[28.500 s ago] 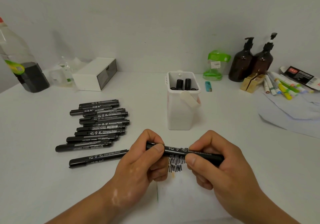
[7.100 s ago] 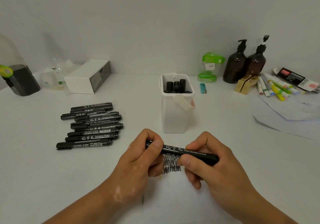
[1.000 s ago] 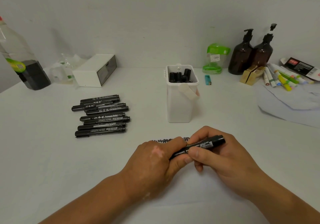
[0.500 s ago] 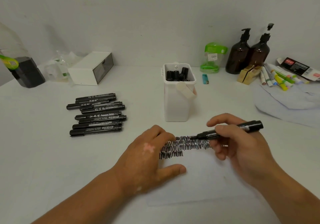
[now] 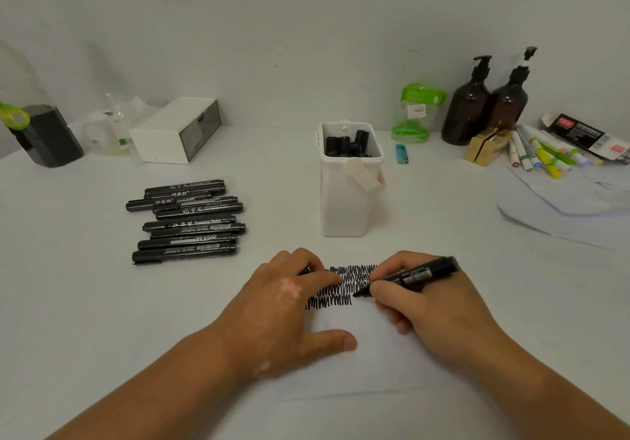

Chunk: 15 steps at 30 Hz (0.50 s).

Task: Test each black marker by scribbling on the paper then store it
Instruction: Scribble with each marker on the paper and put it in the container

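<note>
Head view: a black marker (image 5: 419,274) is pinched between the thumb and forefingers of the right hand (image 5: 429,310). Its uncapped tip is set on the paper (image 5: 361,368) just left of the grip, at the right end of the lower rows of black scribbles (image 5: 354,274). White print and a barcode are seen on the barrel behind the grip, too small to be read. The left hand (image 5: 279,313) is laid palm down on the paper, left of the grip, with the thumb spread and the forefinger stretched over the scribbles. Whether anything is kept under its bent outer fingers cannot be told. Straight beyond the grip a white container (image 5: 344,204) is stood, and capped markers (image 5: 344,143) are stored upright in it. Well to the left of the grip and farther back, loose markers (image 5: 187,225) are laid side by side on the table (image 5: 85,303). "Permanent Marker" is printed in white on some of them beside Chinese characters, and "1120" on others.
</note>
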Each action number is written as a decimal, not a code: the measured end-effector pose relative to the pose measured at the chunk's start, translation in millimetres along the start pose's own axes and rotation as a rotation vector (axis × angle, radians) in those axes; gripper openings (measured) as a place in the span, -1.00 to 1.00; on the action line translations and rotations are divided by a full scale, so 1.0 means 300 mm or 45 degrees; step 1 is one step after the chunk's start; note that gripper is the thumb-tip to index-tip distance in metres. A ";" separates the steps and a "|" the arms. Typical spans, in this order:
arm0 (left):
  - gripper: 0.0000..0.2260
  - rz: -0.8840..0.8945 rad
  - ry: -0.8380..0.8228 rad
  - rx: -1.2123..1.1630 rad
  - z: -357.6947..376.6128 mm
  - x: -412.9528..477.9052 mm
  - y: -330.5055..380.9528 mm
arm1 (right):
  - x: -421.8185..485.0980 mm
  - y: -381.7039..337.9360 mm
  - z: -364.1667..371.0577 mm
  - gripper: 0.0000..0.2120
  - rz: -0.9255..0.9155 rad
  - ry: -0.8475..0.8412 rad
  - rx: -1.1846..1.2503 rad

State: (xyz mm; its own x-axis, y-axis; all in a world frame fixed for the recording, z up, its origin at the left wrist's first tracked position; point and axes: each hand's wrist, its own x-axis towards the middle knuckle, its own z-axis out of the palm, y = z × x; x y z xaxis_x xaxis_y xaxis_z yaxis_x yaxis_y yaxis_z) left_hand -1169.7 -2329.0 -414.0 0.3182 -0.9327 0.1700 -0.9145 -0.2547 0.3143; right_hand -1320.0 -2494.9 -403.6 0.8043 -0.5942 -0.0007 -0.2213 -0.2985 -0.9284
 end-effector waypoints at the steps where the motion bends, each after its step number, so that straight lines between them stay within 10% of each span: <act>1: -0.28 -0.001 0.002 0.001 0.001 0.000 0.000 | 0.001 0.001 0.001 -0.95 0.005 0.001 -0.007; 15: -0.28 -0.014 0.008 -0.010 0.003 0.000 0.000 | 0.001 0.014 -0.003 -0.84 -0.021 -0.008 -0.147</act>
State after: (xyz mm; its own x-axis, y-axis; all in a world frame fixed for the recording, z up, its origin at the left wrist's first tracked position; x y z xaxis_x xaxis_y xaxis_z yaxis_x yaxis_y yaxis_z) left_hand -1170.0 -2329.4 -414.9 0.3294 -0.9283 0.1722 -0.9092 -0.2627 0.3231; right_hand -1321.2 -2497.0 -407.3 0.8118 -0.5838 0.0112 -0.2702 -0.3925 -0.8792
